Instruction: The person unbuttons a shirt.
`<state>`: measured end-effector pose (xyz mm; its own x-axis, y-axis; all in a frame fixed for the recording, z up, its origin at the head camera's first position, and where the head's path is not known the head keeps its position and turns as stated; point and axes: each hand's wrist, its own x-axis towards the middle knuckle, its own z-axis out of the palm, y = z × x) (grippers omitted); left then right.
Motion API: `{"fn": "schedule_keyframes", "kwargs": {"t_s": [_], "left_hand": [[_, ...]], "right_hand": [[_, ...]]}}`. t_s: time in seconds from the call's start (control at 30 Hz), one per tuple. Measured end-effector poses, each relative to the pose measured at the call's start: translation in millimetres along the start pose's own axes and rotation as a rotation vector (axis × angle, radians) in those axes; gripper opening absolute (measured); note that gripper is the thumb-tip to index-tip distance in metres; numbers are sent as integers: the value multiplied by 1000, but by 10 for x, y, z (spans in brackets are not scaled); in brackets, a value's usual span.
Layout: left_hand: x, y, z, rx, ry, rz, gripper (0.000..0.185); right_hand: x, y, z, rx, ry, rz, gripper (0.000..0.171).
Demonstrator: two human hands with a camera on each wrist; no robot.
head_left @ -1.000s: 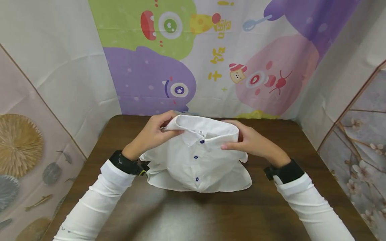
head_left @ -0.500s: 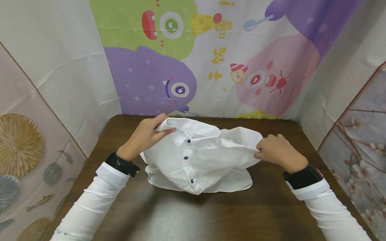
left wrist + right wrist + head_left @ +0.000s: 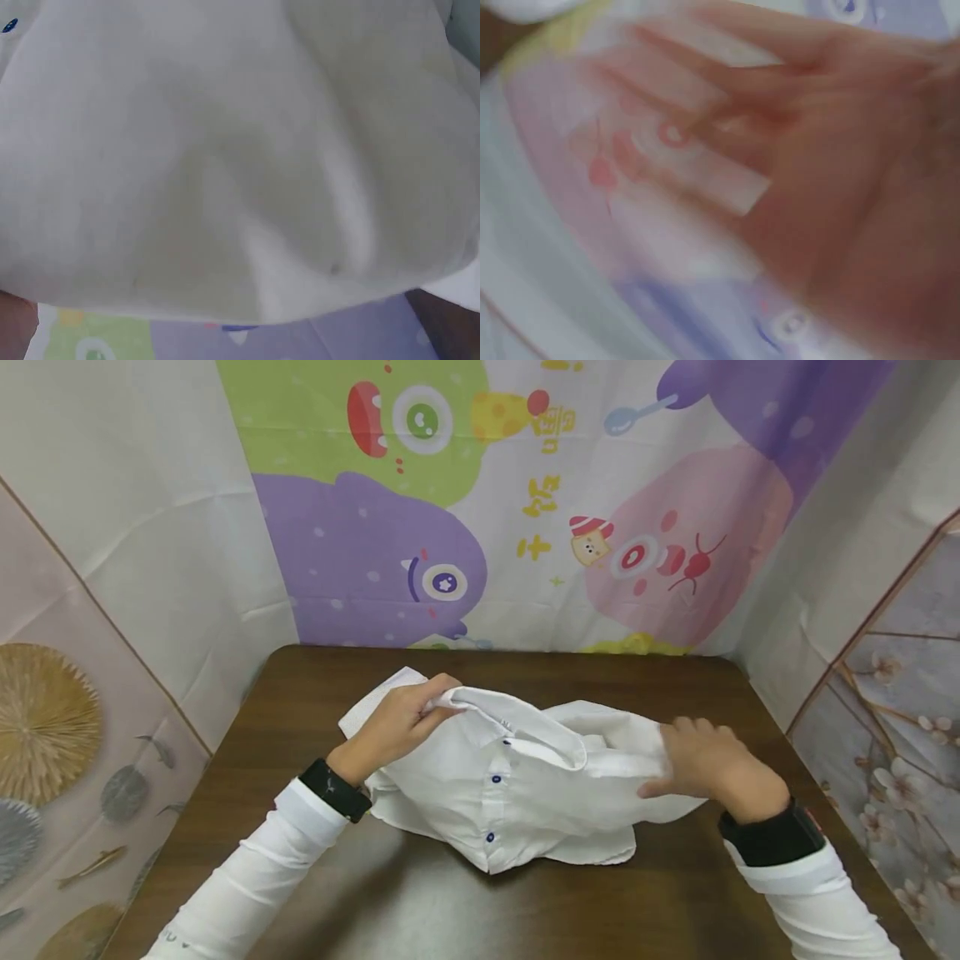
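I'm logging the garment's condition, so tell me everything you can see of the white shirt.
The white shirt looks like thin woven cloth, with a collar and small dark blue buttons down its front placket. It lies crumpled and partly folded on the brown table. The left hand grips its collar end, lifted slightly; the right hand holds the cloth at the opposite side.

We wear long white sleeves on both arms, the cloth smooth and close-fitting, with soft creases along the forearms. Left sleeve (image 3: 247,881) shows small dark markings near its lower edge, too small to read. Right sleeve (image 3: 813,902) is plain. Each sleeve ends at a black wrist strap: left wrist strap (image 3: 335,790) has a faint light mark on it; right wrist strap (image 3: 772,837) is broader, with a small red spot at its outer edge. Both hands are bare.
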<state>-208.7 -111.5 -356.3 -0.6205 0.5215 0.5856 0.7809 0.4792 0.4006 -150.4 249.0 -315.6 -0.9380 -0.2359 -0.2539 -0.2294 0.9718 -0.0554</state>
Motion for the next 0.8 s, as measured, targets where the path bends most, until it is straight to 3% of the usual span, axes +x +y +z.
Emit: {"fn": "schedule_keyframes", "kwargs": {"t_s": [0.1, 0.2, 0.33, 0.43, 0.57, 0.63, 0.7, 0.8], "left_hand": [[-5, -1, 52, -6, 0, -1, 16], [-14, -13, 76, -65, -3, -28, 16], [-76, -69, 101, -148, -88, -118, 11], [-173, -115, 136, -129, -269, -184, 12], [-339, -130, 205, 74, -601, -228, 34], [-411, -127, 230, 191, -722, -240, 47], [-464, -126, 238, 287, -784, -247, 54], [-504, -142, 182, 412, -791, -281, 53]], "right_hand": [[179, -135, 228, 281, 114, -267, 87], [348, -239, 429, 505, 189, -425, 59], [441, -262, 560, 681, 293, -423, 21], [435, -210, 559, 782, 334, -376, 18], [395, -144, 514, 822, 348, -361, 20], [368, -125, 495, 829, 340, -364, 20], [343, -108, 481, 819, 333, -358, 20], [302, -63, 456, 820, 345, -332, 23]]}}
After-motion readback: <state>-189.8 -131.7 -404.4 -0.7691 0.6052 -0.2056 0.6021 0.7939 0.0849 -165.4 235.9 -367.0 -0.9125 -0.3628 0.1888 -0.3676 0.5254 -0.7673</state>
